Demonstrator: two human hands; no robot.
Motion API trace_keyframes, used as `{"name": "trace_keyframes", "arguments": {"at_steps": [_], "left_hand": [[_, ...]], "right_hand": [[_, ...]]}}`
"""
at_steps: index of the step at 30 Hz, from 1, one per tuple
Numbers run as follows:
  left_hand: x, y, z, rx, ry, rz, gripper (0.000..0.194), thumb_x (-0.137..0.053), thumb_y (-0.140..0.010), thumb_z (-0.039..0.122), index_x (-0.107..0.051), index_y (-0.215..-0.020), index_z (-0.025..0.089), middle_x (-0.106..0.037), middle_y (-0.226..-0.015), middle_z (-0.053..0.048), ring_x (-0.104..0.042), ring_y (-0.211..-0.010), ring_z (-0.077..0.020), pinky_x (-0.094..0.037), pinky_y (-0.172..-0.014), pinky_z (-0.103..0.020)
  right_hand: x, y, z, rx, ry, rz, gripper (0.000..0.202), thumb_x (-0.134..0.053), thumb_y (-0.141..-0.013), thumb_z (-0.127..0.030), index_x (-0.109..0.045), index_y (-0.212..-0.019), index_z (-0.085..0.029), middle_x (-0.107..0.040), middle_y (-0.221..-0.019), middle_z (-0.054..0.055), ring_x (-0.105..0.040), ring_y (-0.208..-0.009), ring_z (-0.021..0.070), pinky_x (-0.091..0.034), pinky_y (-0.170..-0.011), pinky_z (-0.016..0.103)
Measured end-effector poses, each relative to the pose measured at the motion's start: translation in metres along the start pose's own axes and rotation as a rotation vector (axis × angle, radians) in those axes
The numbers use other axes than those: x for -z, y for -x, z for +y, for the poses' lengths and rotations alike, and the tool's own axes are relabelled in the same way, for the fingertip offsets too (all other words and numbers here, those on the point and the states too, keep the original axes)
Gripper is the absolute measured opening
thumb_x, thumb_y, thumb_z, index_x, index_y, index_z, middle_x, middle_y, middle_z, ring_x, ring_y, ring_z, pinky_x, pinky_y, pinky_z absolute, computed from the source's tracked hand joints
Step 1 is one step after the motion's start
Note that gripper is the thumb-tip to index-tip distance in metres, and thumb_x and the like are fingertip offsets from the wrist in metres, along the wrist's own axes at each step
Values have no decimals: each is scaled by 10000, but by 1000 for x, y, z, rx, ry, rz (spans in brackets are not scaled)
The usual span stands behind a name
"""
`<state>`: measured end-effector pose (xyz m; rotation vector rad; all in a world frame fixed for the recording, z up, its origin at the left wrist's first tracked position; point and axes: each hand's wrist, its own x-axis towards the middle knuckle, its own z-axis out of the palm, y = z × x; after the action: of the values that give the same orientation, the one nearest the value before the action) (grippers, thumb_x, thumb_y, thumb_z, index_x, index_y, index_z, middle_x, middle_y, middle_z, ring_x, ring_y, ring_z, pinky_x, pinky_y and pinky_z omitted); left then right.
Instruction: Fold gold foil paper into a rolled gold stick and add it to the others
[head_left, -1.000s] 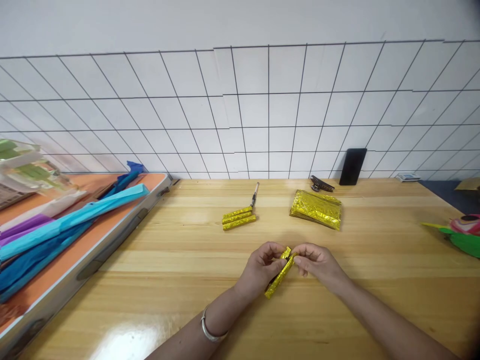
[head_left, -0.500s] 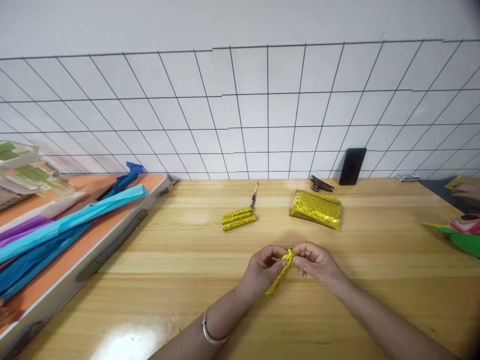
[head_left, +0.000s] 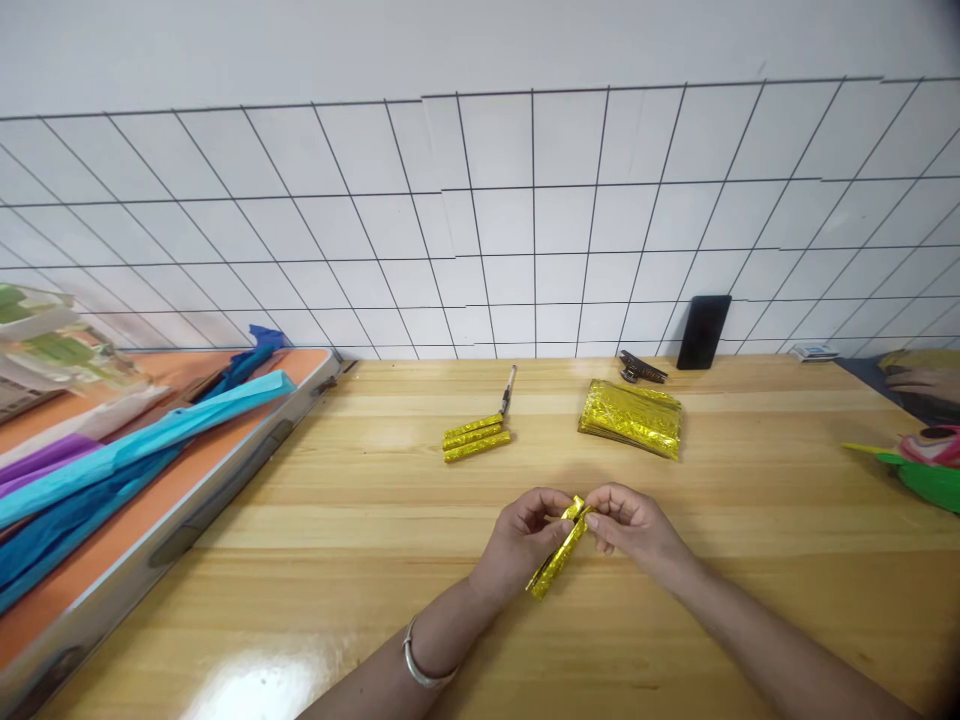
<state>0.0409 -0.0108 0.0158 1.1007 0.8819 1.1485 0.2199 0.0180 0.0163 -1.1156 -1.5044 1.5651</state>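
A shiny gold foil strip [head_left: 556,567], narrow and folded lengthwise, is pinched between both my hands above the wooden table. My left hand [head_left: 523,540], with a bangle on its wrist, grips its left side near the upper end. Thumb and fingers of my right hand [head_left: 634,525] hold the right side of that same end. The strip's lower end points down and left, with its folds slightly apart. Beyond my hands lie several rolled or folded gold foil strips [head_left: 476,441] beside a pen [head_left: 508,391]. A stack of flat gold foil sheets [head_left: 630,417] sits to their right.
A dark claw clip [head_left: 642,368] lies behind the stack, and a black phone [head_left: 703,332] leans against the tiled wall. At left, an orange-topped case [head_left: 225,420] bears blue, purple and white paper. A green and pink item [head_left: 930,475] and another person's hand [head_left: 930,382] are at right.
The folds of the strip have come apart a little, so its lower end looks wider. Both my hands stay in nearly the same place.
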Motion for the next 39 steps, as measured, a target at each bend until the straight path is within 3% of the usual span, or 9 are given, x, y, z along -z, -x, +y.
{"name": "trace_keyframes", "arguments": {"at_steps": [20,27,39], "left_hand": [[0,1,-3,-72,-111,-1,247,-673,-778,348,-632,-899,137,-639,-886,-74,-581,-796,-162,-457,-732,-270],[3,1,-1,-183,-263,20,174,-642,-800,324,-688,-871,172,-640,-983,-96,-591,-919,-201,-464,-832,-314],[4,2,-11,-241,-388,30,97,-607,-819,230,-669,-881,187,-635,-1001,-93,-591,-898,-187,-467,-767,-285]], "right_hand": [[-2,1,-4,2,-34,1,406,-695,-656,-527,-601,-848,-183,-569,-635,-29,-503,-475,83,-435,-466,233],[-1,0,-1,-2,-46,8,396,-704,-648,-519,-597,-843,-192,-565,-630,-34,-498,-466,83,-429,-449,231],[-4,0,-3,-19,-30,41,372,-706,-643,-508,-570,-771,-186,-546,-602,-44,-489,-436,74,-413,-422,216]]}}
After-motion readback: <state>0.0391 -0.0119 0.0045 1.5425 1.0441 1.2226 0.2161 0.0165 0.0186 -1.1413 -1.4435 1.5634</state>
